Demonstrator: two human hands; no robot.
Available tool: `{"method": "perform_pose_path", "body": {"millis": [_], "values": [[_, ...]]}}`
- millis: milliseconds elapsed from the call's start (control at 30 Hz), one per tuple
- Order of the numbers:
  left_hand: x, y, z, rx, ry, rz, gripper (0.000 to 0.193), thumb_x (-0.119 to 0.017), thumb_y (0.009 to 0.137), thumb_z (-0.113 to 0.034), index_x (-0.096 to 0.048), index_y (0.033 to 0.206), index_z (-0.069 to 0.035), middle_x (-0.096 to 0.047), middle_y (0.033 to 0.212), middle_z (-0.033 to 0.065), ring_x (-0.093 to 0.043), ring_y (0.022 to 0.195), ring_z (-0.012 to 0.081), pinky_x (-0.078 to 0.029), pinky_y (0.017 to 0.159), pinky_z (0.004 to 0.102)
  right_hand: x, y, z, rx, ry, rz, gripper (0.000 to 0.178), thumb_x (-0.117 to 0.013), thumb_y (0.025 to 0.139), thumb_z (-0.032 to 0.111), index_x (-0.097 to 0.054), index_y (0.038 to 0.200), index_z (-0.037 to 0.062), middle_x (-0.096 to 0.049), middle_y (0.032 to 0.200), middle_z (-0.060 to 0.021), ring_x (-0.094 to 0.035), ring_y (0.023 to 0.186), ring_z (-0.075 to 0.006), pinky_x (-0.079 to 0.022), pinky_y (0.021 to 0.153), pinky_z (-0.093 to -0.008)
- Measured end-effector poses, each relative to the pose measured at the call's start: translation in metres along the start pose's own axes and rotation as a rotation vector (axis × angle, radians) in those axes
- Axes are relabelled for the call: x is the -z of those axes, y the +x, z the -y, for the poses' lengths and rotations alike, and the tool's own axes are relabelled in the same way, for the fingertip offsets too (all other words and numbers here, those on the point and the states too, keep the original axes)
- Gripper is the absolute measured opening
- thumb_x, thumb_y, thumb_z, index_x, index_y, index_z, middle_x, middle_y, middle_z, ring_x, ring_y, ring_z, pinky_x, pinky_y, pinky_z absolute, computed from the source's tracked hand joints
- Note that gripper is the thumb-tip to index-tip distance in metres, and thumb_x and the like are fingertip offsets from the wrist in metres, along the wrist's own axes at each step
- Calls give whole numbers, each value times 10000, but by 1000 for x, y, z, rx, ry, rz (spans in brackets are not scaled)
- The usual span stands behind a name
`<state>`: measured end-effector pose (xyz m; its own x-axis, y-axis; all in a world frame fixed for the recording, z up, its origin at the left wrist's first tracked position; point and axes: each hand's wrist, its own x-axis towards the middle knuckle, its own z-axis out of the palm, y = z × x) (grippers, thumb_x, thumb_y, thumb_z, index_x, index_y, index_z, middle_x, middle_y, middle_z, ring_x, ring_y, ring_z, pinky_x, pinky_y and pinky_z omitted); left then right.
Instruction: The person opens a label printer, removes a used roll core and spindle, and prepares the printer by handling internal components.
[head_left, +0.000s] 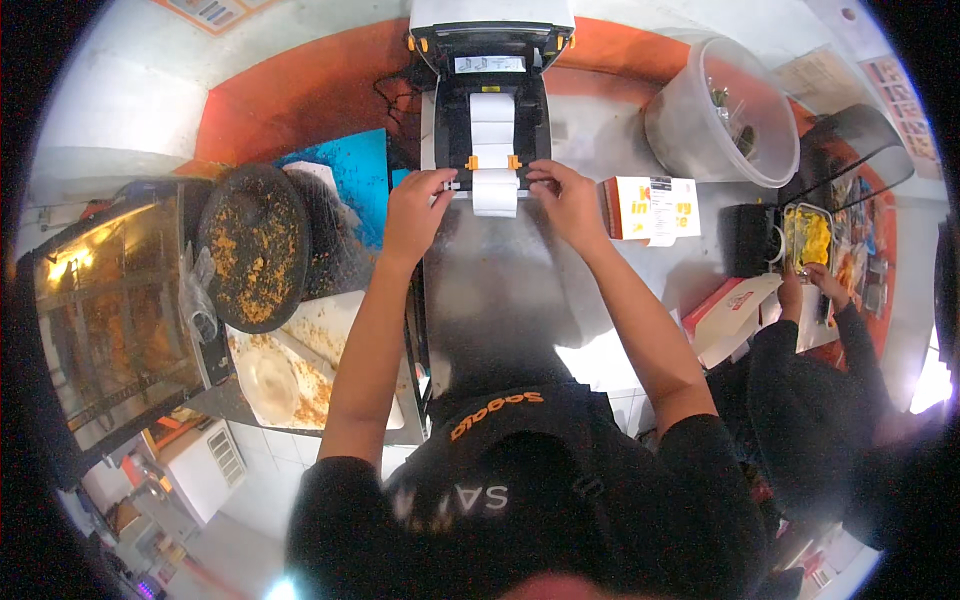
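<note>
A label printer (545,130) stands at the far side of the metal counter, its lid (490,30) raised. A white label strip (493,195) runs forward through the printer between orange guides and hangs over the front edge. My left hand (415,210) is at the printer's front left corner, thumb and fingertips closed on the edge there. On the opposite corner, my right hand (568,205) has its fingers bent against the casing. Both hands flank the strip without touching it. What the fingertips press on is too small to make out.
Right of the printer stand an orange-and-white box (655,210) and a clear plastic tub (685,125). Farther right, a co-worker's hands (810,285) are at a tray of yellow food (812,240). On the left are a crumb-covered black round pan (255,250) and a lit glass cabinet (115,310).
</note>
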<state>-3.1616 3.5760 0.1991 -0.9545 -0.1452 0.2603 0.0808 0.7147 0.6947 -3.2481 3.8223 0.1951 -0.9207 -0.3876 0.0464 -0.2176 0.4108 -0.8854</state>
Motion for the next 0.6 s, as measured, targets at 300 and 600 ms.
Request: {"method": "perform_pose_path", "body": {"millis": [300,600], "values": [[-5,-7,2,87,-124,-32,466,-787,772,0,-650,1215,-38,-725,1007,116,-676,850,230,-547,791,343,9,6,3,57,-29,63,329,-715,841,17,-690,1168,46,-748,993,-129,-706,790,-254,-564,763,-346],[-9,-6,7,152,-242,-66,504,-778,785,33,-616,1258,-32,-726,1037,109,-686,861,199,-560,809,323,6,1,-2,32,-27,58,335,-739,825,18,-694,1156,27,-759,991,-92,-660,749,-156,-547,730,-305]]}}
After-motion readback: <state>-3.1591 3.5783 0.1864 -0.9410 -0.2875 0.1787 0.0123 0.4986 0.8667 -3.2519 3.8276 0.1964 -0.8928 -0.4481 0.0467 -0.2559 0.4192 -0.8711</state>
